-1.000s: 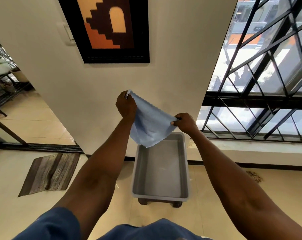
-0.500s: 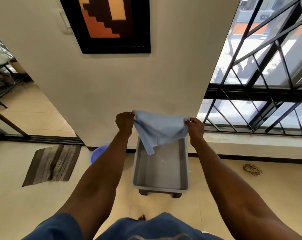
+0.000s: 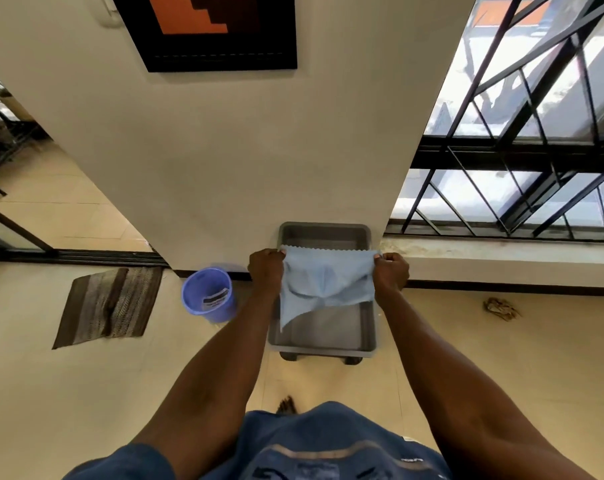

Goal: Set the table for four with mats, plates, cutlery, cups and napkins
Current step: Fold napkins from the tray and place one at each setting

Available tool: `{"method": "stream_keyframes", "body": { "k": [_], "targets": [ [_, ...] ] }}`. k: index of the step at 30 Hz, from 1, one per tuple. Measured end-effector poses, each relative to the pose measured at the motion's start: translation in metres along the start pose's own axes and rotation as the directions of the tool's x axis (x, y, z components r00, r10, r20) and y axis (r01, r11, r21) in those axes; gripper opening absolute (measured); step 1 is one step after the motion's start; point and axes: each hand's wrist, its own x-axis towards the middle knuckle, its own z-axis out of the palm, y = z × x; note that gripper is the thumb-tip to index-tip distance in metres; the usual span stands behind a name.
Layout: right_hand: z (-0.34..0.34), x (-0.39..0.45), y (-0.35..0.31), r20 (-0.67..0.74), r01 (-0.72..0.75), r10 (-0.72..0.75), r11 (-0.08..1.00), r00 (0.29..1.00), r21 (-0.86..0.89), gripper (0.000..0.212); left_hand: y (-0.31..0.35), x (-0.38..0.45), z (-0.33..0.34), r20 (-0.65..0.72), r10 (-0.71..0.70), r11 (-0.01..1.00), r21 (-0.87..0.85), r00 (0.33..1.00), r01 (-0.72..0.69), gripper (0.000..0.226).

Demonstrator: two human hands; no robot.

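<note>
Both hands up front: the left hand (image 3: 266, 269) and right hand (image 3: 391, 271) each pinch a top corner of the light-blue napkin (image 3: 325, 285), stretched taut and hanging above the grey bin (image 3: 323, 346), blue bucket (image 3: 209, 294) alongside.

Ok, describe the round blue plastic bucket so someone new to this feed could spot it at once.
Find the cream wall pillar in the middle of the view, under the dark-framed picture. At its foot on the tiled floor, left of the grey plastic tub, stands the round blue plastic bucket. It is the only round, open-topped container, with a dark label on its wall.
</note>
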Motion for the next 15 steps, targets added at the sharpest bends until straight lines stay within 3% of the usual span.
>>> {"method": "stream_keyframes", "body": {
  "k": [7,10,15],
  "targets": [
    [0.005,-0.025,0.027,0.026,-0.051,0.05,0.998,0.998,0.034,0.011,-0.021,-0.026,0.024,0.041,-0.091,0.996,-0.006,0.995,0.091,0.027],
    [0.001,-0.026,0.027,0.049,0.008,-0.006,0.999,0.999,-0.035,0.013,-0.013,-0.032,0.024,0.044,-0.009,0.999,0.051,0.999,0.007,0.023],
    [-0.026,-0.003,0.015,-0.005,0.151,-0.153,0.981,0.988,-0.12,0.014,-0.006,-0.006,-0.007,-0.077,0.232,0.97,0.1,0.97,-0.224,0.025]
  ]
}}
